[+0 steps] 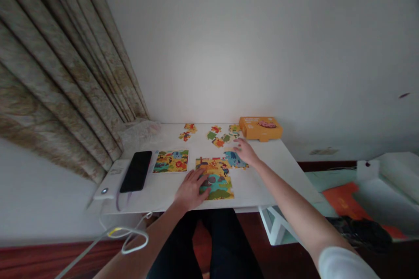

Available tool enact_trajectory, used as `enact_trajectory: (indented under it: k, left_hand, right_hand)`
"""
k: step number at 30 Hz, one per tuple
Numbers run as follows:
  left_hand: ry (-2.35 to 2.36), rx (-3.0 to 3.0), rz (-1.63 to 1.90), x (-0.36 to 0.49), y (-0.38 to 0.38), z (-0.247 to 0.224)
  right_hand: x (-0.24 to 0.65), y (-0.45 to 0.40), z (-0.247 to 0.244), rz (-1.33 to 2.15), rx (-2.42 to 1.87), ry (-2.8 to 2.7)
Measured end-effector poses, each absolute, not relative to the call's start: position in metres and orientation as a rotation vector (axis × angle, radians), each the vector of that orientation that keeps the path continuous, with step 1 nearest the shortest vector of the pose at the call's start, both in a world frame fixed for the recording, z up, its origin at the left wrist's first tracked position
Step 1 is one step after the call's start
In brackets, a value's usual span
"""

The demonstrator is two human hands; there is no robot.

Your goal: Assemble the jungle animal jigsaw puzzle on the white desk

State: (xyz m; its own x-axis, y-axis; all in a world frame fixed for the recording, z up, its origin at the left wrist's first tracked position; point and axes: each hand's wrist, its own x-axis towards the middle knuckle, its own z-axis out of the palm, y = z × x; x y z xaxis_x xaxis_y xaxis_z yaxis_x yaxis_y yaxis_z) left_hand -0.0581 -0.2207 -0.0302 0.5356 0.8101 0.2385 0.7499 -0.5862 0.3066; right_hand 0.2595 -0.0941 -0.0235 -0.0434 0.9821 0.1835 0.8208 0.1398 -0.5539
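A partly joined jigsaw picture (218, 183) lies near the table's front edge. My left hand (192, 188) rests on its left side with the fingers spread. Joined blue elephant pieces (235, 160) lie at its upper right. Above them my right hand (244, 150) reaches over the table, fingers apart, nothing visible in them. Just beyond its fingertips are several loose pieces (218, 141), some green and orange. Another small group of pieces (190, 128) lies at the back, left of these. A square reference picture (170, 161) is flat to the left of the jigsaw.
An orange box (261, 128) stands at the table's back right. A black phone (136, 171) lies on a white box (111, 178) at the left, with crumpled clear plastic (139, 133) behind. A white cable (135, 244) hangs below the front left edge.
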Motion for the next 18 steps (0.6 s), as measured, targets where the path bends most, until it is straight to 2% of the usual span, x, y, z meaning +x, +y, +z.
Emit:
enact_trajectory:
  k: [3,8,18]
  left_hand:
    - [1.333,2.595,0.536,-0.059,-0.22,-0.028]
    - [1.322,2.559,0.571,-0.059,-0.22,-0.023]
    - [1.328,2.498,0.549,-0.058,-0.22,-0.019]
  right_hand:
    - [0.258,-0.034,-0.005,0.238,-1.921,-2.099]
    - [0.266,0.031,0.009,0.227,-2.041,-2.269]
    - [0.268,0.078,0.008,0.393,-2.096,-2.46]
